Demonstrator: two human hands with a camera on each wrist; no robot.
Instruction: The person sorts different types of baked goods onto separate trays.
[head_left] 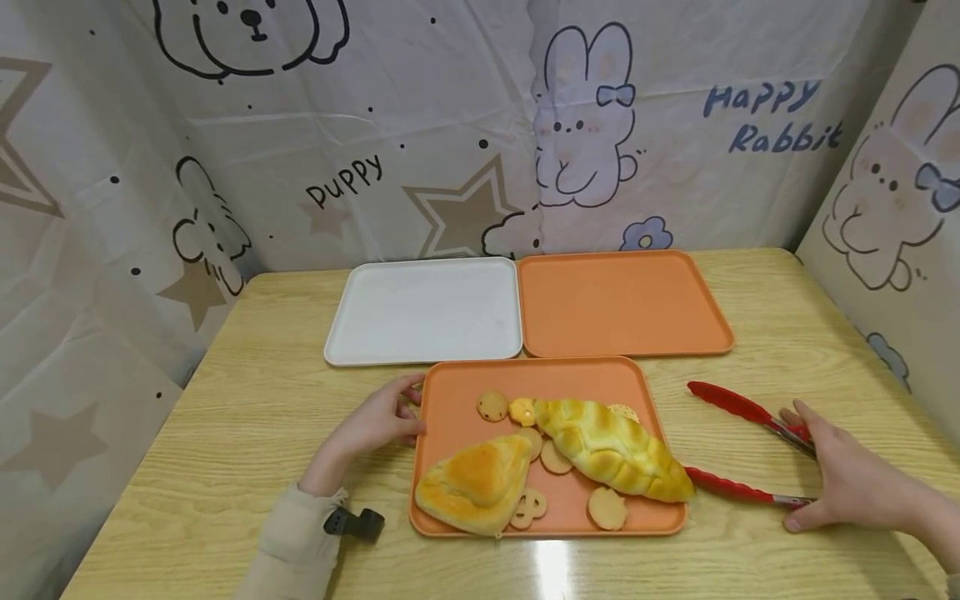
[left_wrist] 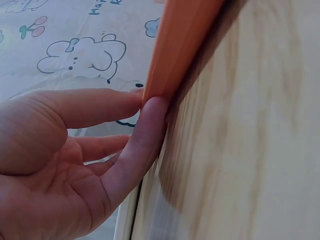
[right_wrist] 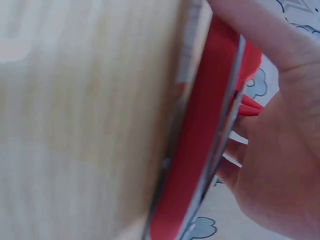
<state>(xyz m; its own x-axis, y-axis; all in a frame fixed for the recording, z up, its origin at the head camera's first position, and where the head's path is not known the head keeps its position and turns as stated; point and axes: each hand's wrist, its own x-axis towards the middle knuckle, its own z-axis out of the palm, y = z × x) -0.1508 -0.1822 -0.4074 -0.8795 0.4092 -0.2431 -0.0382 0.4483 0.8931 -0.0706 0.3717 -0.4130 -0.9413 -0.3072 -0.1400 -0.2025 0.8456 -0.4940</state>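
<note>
At the left rim of the front orange tray (head_left: 450, 392), my left hand (head_left: 382, 417) pinches the edge. In the left wrist view, the digits of that hand (left_wrist: 95, 135) come together at the tray's outer wall (left_wrist: 177, 40). A triangular bread (head_left: 476, 483), a long ridged bread (head_left: 615, 446) and several small cookies (head_left: 492, 406) lie in this tray. My right hand (head_left: 858, 471) spans a pair of red tongs (head_left: 727, 400), its thumb along one arm and its fingers at the other. The tongs' red arm (right_wrist: 205, 130) runs close over the table, tips spread toward the tray.
Behind the front tray, a white tray (head_left: 423, 312) and a second orange tray (head_left: 622, 304) stand side by side. Patterned cloth (head_left: 450, 125) rises behind and at both sides of the wooden table (head_left: 262, 400). The ridged bread's tip overhangs the front tray's right rim.
</note>
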